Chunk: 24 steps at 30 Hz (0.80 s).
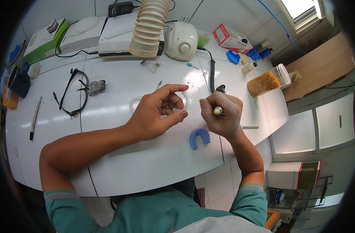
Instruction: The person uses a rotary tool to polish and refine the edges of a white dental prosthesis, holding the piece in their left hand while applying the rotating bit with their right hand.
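My left hand (156,114) is raised over the table, its index finger stretched out and the others curled toward the thumb. A clear curved plastic piece (186,100) shows faintly between index finger and thumb; its outline is hard to make out. My right hand (224,114), dusted with white powder, is wrapped round a rotary handpiece (218,110), whose rounded end shows in the fist. A black coiled cord (212,73) runs from behind that hand to a white control box (181,40). Below and between the hands lies a blue horseshoe-shaped dental model (199,138).
Another clear arch (133,103) lies beside my left wrist. Black glasses (72,91) and a marker (35,117) are at the left. A ribbed suction hose (148,29) hangs at the back. A jar of orange bits (264,82) lies tilted at the right.
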Motion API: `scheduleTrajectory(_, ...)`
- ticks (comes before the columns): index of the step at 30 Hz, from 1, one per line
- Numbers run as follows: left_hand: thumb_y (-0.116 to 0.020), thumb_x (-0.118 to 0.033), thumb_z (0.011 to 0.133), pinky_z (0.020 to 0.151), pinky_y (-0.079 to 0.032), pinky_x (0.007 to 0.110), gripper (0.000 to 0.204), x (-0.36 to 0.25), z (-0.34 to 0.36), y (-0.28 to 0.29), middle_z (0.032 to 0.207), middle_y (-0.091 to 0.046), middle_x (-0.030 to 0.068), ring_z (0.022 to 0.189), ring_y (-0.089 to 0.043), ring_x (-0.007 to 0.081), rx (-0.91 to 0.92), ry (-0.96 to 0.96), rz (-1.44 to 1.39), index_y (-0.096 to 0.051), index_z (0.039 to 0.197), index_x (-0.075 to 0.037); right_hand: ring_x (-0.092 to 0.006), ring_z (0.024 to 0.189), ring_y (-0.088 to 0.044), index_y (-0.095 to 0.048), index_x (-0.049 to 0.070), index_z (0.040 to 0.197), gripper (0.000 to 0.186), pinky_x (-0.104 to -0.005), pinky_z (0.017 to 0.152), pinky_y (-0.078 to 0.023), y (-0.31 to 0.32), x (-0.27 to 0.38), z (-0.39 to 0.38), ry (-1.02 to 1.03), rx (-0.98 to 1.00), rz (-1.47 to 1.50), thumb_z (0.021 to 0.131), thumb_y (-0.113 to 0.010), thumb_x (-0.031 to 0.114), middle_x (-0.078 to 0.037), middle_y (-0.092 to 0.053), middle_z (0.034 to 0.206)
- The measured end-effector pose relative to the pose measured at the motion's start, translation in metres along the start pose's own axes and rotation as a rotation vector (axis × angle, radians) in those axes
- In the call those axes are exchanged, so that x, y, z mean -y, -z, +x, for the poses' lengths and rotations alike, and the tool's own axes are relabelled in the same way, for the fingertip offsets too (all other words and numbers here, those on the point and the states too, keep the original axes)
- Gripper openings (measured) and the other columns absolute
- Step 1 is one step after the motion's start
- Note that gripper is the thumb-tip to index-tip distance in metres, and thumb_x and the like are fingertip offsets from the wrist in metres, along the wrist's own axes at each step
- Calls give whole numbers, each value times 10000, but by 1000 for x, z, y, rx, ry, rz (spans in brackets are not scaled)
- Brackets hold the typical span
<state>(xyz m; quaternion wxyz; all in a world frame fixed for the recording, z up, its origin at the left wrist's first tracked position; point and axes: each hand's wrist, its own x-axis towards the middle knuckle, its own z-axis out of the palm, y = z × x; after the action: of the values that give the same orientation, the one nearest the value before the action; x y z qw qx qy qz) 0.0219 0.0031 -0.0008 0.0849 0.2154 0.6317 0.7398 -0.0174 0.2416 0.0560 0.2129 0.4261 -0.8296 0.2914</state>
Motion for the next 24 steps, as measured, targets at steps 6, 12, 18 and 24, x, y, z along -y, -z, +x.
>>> scheduleTrajectory(6, -618, -48, 1034, 940, -624, 333, 555, -6, 5, 2, 1084, -551, 42, 1030, -686, 154, 34, 42, -95, -440, 1558, -13, -124, 477, -550, -747, 68, 1013, 240, -281, 466, -403, 5, -16, 14, 154, 23, 7, 800, -848, 23, 22, -567, 587)
scheduleTrajectory(12, -586, -49, 1054, 924, -635, 334, 432, -3, 3, 9, 1110, -631, 80, 1020, -709, 177, 96, 87, -155, -536, 1479, 13, -126, 462, -458, -775, 114, 1093, 346, -301, 456, -352, 4, -29, 21, 279, 112, 72, 772, -902, 116, 45, -514, 599)
scheduleTrajectory(18, -580, -48, 1085, 976, -627, 339, 260, -4, 5, 6, 1137, -674, 105, 1112, -735, 208, 109, 93, -212, -620, 1330, 32, -110, 477, -426, -775, 142, 1087, 412, -298, 458, -326, 1, -32, 10, 276, 122, 97, 695, -902, 141, 60, -446, 605)
scheduleTrajectory(24, -647, 34, 1020, 1070, -625, 360, 75, 8, 9, 5, 1328, -571, 126, 1179, -717, 253, 100, 42, -332, -622, 1090, 28, -96, 485, -428, -758, 133, 1041, 355, -283, 454, -326, -4, -37, 3, 309, 53, 101, 710, -882, 160, 59, -413, 605)
